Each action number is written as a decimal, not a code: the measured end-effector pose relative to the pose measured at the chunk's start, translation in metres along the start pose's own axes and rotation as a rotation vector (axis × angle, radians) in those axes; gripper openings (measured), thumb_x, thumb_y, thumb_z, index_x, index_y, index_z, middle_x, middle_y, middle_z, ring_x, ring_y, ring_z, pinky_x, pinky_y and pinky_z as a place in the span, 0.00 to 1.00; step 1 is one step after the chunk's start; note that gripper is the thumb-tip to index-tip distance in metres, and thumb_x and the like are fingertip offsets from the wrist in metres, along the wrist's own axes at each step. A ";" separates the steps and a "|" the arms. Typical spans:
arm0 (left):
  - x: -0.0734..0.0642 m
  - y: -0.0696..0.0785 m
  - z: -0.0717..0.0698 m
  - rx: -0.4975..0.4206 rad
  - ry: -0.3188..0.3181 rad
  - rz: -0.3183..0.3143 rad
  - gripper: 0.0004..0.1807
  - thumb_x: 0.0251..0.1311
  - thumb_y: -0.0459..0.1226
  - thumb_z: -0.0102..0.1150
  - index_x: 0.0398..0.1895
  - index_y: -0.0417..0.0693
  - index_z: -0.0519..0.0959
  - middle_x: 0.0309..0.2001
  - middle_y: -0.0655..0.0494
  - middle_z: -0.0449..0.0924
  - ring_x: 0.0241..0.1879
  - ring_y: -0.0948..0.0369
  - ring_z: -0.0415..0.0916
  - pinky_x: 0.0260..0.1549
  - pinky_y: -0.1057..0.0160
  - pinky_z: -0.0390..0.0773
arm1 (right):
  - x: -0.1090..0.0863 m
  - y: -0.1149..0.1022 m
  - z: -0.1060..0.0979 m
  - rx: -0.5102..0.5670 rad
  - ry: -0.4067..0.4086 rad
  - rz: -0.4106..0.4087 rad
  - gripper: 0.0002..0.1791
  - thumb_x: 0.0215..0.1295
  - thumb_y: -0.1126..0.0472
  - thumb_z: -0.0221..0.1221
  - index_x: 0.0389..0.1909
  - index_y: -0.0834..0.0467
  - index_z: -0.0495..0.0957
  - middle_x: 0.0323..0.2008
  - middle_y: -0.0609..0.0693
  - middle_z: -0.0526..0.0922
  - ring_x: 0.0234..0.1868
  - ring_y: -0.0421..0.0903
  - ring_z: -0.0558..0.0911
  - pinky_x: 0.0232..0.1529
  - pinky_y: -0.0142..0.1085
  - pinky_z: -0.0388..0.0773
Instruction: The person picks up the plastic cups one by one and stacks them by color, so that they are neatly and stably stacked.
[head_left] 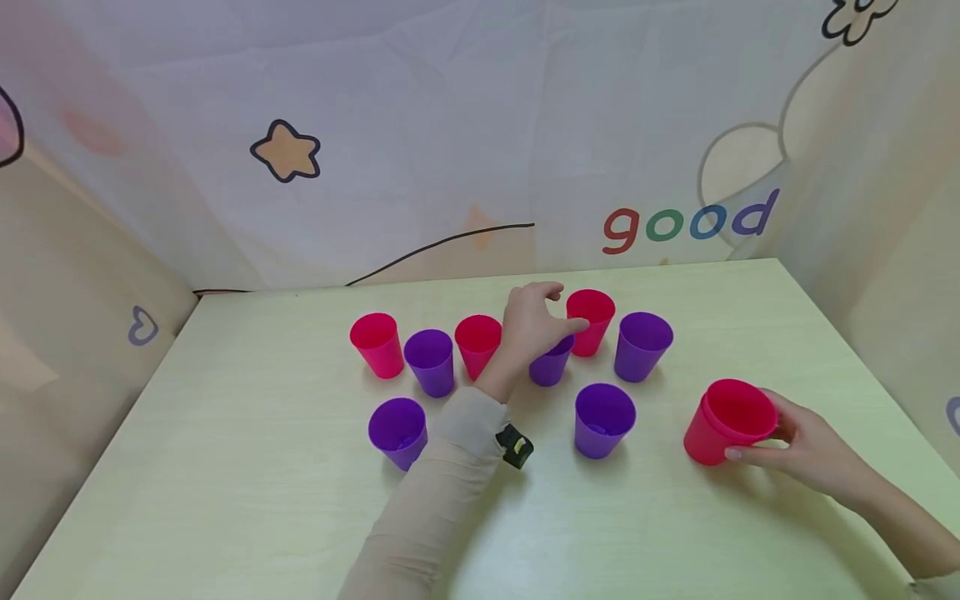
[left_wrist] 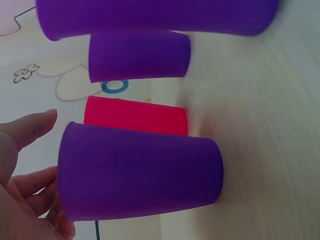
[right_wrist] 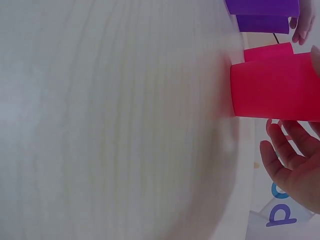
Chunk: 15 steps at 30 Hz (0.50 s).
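My right hand (head_left: pixel 813 450) grips a stack of red cups (head_left: pixel 708 433) upright at the table's right side, one nested in another with its rim raised. Its thumb is in front and its fingers are behind; the right wrist view shows those fingers (right_wrist: pixel 285 150) beside the red wall. My left hand (head_left: pixel 528 329) reaches over the back row, thumb and fingers apart with nothing between them. Its thumb is near a single red cup (head_left: pixel 596 337), above a purple cup (head_left: pixel 550 368) that the hand partly hides. In the left wrist view that purple cup (left_wrist: pixel 140 172) stands before the red one (left_wrist: pixel 135 115).
Also in the back row are a red cup (head_left: pixel 378 350), a purple cup (head_left: pixel 431 367), another red cup (head_left: pixel 474 342) and a purple cup (head_left: pixel 641 350). Nearer stand two purple cups (head_left: pixel 600 433), one beside my left forearm. A printed curtain (head_left: pixel 420 150) borders the table (head_left: pixel 225 467).
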<state>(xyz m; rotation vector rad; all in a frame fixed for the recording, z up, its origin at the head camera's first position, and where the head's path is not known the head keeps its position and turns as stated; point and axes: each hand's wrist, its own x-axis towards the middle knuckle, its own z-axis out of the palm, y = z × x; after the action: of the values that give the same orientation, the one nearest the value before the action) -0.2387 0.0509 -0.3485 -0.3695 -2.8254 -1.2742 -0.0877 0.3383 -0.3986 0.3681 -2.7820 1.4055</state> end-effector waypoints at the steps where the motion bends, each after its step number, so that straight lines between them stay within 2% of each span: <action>1: 0.002 0.000 0.001 0.030 -0.008 0.000 0.31 0.45 0.46 0.68 0.55 0.47 0.74 0.47 0.54 0.76 0.48 0.58 0.66 0.37 0.64 0.73 | 0.000 0.000 0.000 -0.002 0.001 -0.001 0.31 0.49 0.68 0.66 0.55 0.65 0.66 0.41 0.36 0.76 0.39 0.33 0.77 0.35 0.30 0.75; 9: 0.013 0.003 0.011 0.161 -0.074 -0.025 0.35 0.44 0.50 0.67 0.58 0.49 0.71 0.51 0.55 0.73 0.50 0.58 0.63 0.40 0.60 0.72 | 0.000 0.000 -0.002 -0.008 -0.004 0.002 0.31 0.49 0.67 0.66 0.55 0.65 0.66 0.41 0.38 0.77 0.39 0.33 0.77 0.35 0.31 0.75; 15: 0.019 0.007 0.017 0.278 -0.110 -0.032 0.38 0.42 0.53 0.67 0.59 0.49 0.70 0.50 0.56 0.73 0.49 0.58 0.63 0.44 0.59 0.68 | 0.000 0.000 -0.001 -0.005 -0.001 -0.006 0.31 0.49 0.67 0.66 0.55 0.65 0.66 0.41 0.41 0.77 0.39 0.33 0.77 0.35 0.30 0.75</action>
<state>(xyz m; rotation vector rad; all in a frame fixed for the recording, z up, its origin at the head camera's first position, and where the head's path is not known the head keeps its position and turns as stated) -0.2547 0.0714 -0.3525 -0.3951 -3.0548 -0.8709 -0.0877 0.3395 -0.3978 0.3763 -2.7827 1.3968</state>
